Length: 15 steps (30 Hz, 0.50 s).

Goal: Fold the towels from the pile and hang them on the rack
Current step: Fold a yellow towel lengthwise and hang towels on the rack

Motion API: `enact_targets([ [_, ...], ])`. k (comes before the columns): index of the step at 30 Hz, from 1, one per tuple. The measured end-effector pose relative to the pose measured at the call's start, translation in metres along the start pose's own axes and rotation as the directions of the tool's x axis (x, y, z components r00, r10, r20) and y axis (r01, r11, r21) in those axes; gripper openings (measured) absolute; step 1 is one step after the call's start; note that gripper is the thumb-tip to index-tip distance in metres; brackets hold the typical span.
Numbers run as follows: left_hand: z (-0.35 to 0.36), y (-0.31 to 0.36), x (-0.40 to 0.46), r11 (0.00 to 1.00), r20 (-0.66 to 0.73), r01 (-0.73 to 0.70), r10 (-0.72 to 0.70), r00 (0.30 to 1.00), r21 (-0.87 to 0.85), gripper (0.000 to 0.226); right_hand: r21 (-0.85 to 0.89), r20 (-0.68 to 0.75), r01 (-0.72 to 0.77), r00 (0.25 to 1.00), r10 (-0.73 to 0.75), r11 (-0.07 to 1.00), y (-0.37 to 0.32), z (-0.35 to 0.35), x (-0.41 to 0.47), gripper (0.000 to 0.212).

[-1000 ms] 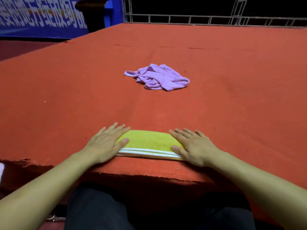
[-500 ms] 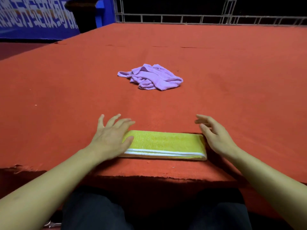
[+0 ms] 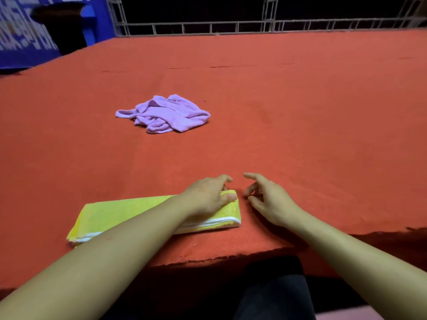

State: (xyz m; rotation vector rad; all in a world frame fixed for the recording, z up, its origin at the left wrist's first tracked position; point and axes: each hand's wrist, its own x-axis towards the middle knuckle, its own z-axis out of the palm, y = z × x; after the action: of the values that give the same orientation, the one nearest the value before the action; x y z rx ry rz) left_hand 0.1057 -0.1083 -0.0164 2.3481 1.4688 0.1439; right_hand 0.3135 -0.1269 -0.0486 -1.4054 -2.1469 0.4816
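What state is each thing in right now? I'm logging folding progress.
yellow towel: folded into a long strip, flat near the table edge.
purple towel: crumpled, unfolded, farther back.
left hand: resting on the yellow towel's right end.
right hand: loosely open beside that end, holding nothing.

The left forearm (image 3: 120, 245) crosses the folded yellow towel (image 3: 120, 212) diagonally and hides the middle of its near edge and white band. The left hand (image 3: 205, 197) covers the towel's far right corner; the fingertips curl over the far edge, and contact beneath them cannot be confirmed. Both forearms are cut off by the bottom frame edge. The right hand (image 3: 268, 199) hides the red table surface (image 3: 300, 112) beneath it; whether it touches the surface cannot be told. The blue banner (image 3: 20, 40) at upper left is cut off by the frame, and its white lettering is blurred and illegible. The dark object (image 3: 62, 28) before it is unidentifiable. The crumpled purple towel (image 3: 166, 114) hides its own inner folds.
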Motion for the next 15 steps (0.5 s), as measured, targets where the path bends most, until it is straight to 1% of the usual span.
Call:
enact_targets([
  [3,0.0024,0.0025,0.0057,1.000,0.005,0.028,-0.028,1.000,-0.007,0.060,0.024,0.012,0.000,1.000,0.000,1.000,0.0022,0.0015,0.0007,0.065],
  [6,0.0033,0.0010,0.0080,0.993,-0.005,0.044,-0.045,0.999,-0.107,0.063,0.038,0.012,0.005,1.000,-0.006,0.999,0.0020,0.0039,-0.0015,0.065],
  [7,0.0030,0.0000,0.0075,0.992,-0.020,0.051,-0.053,0.998,-0.112,0.064,0.039,0.009,0.008,1.000,-0.009,0.999,0.0021,0.0054,-0.0024,0.065],
  [9,0.0019,-0.0010,0.0064,0.995,-0.055,0.073,-0.077,0.996,-0.068,0.069,0.035,-0.002,0.013,1.000,-0.012,0.999,0.0023,0.0069,-0.0034,0.064],
  [11,0.0020,-0.0023,0.0057,0.995,-0.059,0.089,-0.092,0.994,-0.054,0.071,0.020,-0.011,0.023,1.000,-0.023,1.000,0.0014,0.0075,-0.0025,0.064],
  [15,-0.0001,0.0014,0.0040,0.993,-0.042,0.037,-0.042,0.998,-0.108,0.068,0.014,-0.004,0.037,0.999,-0.037,0.999,-0.0044,0.0098,-0.0011,0.065],
])
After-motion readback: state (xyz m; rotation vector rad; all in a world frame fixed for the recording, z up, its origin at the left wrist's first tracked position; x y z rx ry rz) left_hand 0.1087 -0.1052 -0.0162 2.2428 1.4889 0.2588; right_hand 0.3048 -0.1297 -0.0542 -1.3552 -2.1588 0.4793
